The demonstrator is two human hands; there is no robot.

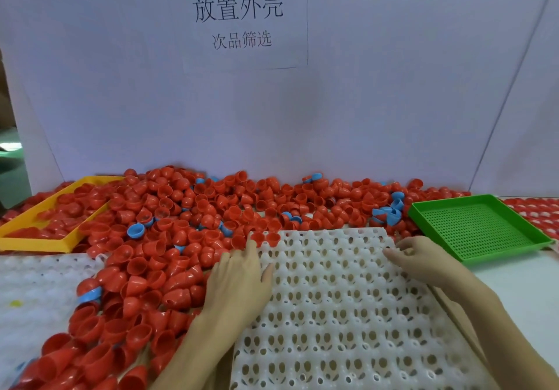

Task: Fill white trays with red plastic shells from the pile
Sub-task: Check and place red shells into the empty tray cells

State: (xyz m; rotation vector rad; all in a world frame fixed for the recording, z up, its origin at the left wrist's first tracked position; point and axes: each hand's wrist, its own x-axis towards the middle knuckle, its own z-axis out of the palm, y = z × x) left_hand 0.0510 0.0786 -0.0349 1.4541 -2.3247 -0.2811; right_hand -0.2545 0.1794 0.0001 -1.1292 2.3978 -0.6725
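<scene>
Red plastic shells (157, 238) lie heaped across the far and left parts of the tabletop (514, 283), and I see two of them seated in the far-left corner of the white tray (348, 314) that lies at the near middle. My left hand (239, 280) rests flat with relaxed fingers on the tray's left edge beside the pile, while my right hand (420, 256) lies with loosely bent fingers on its far-right corner, holding nothing. A yellow tray (33, 240) sits at the far left and a green tray (481, 226) at the far right.
</scene>
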